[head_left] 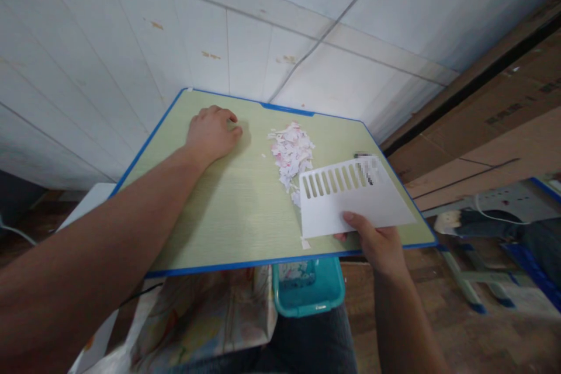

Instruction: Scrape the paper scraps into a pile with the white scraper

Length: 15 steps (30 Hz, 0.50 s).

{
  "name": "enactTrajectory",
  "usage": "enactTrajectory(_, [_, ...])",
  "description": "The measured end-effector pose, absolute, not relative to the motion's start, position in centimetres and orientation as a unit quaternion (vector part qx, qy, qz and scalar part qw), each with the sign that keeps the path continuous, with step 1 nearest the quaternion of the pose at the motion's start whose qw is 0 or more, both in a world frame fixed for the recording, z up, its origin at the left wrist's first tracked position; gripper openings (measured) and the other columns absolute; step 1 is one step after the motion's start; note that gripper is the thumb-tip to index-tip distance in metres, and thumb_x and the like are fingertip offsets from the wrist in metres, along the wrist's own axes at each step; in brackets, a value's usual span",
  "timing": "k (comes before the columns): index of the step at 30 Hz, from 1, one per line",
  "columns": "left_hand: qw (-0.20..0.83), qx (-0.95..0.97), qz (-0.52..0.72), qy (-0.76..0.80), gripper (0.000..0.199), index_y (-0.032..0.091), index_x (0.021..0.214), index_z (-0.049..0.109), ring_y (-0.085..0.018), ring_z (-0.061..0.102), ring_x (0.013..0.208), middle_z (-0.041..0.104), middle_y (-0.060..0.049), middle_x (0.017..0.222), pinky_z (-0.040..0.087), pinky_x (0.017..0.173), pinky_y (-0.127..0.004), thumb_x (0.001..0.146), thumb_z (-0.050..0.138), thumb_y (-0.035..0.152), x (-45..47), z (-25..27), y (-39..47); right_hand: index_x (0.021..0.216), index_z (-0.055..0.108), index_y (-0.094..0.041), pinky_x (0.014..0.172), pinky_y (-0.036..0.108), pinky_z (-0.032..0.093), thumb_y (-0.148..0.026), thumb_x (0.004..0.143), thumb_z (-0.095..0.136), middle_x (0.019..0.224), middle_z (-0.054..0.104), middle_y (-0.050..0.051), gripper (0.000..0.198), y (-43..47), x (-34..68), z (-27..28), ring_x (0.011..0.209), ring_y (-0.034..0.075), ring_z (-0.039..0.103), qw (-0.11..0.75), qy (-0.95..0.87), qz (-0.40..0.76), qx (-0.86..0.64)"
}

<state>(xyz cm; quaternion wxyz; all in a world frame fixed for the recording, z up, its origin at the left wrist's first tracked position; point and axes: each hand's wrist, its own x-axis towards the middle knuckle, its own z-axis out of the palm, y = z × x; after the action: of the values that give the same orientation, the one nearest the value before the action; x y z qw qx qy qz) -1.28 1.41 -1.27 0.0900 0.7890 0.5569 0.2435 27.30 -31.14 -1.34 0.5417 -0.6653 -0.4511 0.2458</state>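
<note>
- Head view, work surface: We work at a pale green tabletop [210,210] with a blue rim, set beside the white wall [249,52].
- Head view, material: The pile of paper scraps [291,149] lies on the tabletop, between our two hands. One loose scrap [305,243] lies apart from it, close to the near rim.
- Head view, right hand: Our right hand [382,245] is clamped on the slotted white sheet [328,213], thumb on top and a fingertip beneath. The sheet overlaps the near end of the pile in view; we cannot tell whether it touches the tabletop. A blurred patch obscures its far right corner.
- Head view, left hand: Our left hand [214,133] rests loosely curled left of the pile, thumb and forefinger apart, with nothing visible between them.
- Head view, near side: A teal basket [335,286] sits past the near rim, on our side, beside a patterned bag [219,315].
- Step in hand: We judge this to be handling the sheet at the pile, the left hand unloaded.
- Next move: In our judgement, it calls for a firm, level grip, so that the sheet does not scatter the light scraps.
</note>
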Motion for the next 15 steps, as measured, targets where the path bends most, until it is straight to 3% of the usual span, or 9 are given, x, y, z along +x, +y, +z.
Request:
enactTrajectory(5, [0.084,0.792,0.204,0.569,0.052,0.015,0.155,0.086,-0.044,0.065,0.167,0.077,-0.022,0.172,0.051,0.145,-0.059,0.113,0.063,0.037,-0.9,-0.1,0.3,0.069,0.079,-0.028,0.066,0.041,0.074,-0.046,0.09,0.096,0.06,0.077,0.004,0.032,-31.4,27.7,-1.4,0.06,0.029,0.078,0.536,-0.453,0.282,-0.654])
enactTrajectory(10, [0.086,0.788,0.207,0.573,0.047,0.019,0.152,0.086,-0.043,0.065,0.167,0.077,-0.019,0.171,0.051,0.145,-0.056,0.115,0.064,0.038,-0.8,-0.1,0.2,0.092,0.087,-0.025,0.055,0.038,0.072,-0.046,0.083,0.103,0.08,0.088,0.005,0.027,-31.8,28.3,-1.8,0.061,0.027,0.079,0.544,-0.419,0.303,-0.66])
enactTrajectory(15, [0.093,0.786,0.226,0.567,0.042,0.02,0.145,0.087,-0.044,0.066,0.165,0.079,-0.017,0.167,0.051,0.144,-0.059,0.113,0.067,0.038,-1.0,-0.8,0.8,0.088,0.081,-0.025,0.047,0.039,0.066,-0.047,0.083,0.105,0.063,0.078,0.002,0.033,-32.1,29.0,-2.4,0.048,0.026,0.071,0.543,-0.406,0.351,-0.646])
